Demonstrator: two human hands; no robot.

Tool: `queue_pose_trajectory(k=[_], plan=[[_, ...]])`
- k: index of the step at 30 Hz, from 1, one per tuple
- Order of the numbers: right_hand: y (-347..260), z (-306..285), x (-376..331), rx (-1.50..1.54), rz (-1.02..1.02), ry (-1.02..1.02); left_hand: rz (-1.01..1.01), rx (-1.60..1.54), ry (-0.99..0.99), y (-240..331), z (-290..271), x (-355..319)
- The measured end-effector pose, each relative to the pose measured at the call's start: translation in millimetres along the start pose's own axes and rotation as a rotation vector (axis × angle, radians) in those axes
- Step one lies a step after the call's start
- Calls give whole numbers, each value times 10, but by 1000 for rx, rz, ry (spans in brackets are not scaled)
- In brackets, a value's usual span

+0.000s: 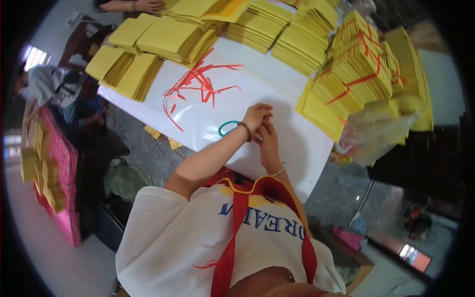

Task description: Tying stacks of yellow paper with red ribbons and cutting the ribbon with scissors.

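My left hand (257, 116), with a bead bracelet at the wrist, and my right hand (268, 142), with a thin bracelet, meet fingertip to fingertip on the white table sheet (292, 148). The fingers of both are curled together; nothing shows between them. A teal ring-shaped band (227, 128) lies flat just left of my left wrist. A loose scatter of thin red strips (198, 83) lies farther up the sheet.
Stacks of yellow paper (168, 39) line the far edge, and bundles tied with red strips (361, 64) rise at the right beside a clear plastic bag (366, 136). Another person's hand (148, 5) rests at the top. A pink-covered table (54, 173) with yellow stacks stands at the left.
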State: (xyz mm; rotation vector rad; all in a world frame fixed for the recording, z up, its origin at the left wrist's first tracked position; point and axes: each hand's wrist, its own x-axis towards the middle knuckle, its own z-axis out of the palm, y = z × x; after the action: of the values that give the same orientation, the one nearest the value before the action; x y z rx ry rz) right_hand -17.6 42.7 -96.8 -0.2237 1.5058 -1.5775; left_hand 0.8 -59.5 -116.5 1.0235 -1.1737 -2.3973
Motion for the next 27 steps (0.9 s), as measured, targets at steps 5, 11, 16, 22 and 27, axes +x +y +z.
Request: queue_pose_trajectory(k=[5,11,16,22,27], plan=[[-263,-94,310,50,-2,73,-44,130,-117,434,99,115],[-514,-298,977,202,-36,112,540,771,-129,667,151,816],[-770,-631,1725,338,-82,83,850,1166,-110,1047,381,1305],[-1272,-696,2262,535,23,528,1324,1443,65,1343,373,1978],[-1333,-695,2388,478,119,639,1186,1882,-30,1298,316,2044]])
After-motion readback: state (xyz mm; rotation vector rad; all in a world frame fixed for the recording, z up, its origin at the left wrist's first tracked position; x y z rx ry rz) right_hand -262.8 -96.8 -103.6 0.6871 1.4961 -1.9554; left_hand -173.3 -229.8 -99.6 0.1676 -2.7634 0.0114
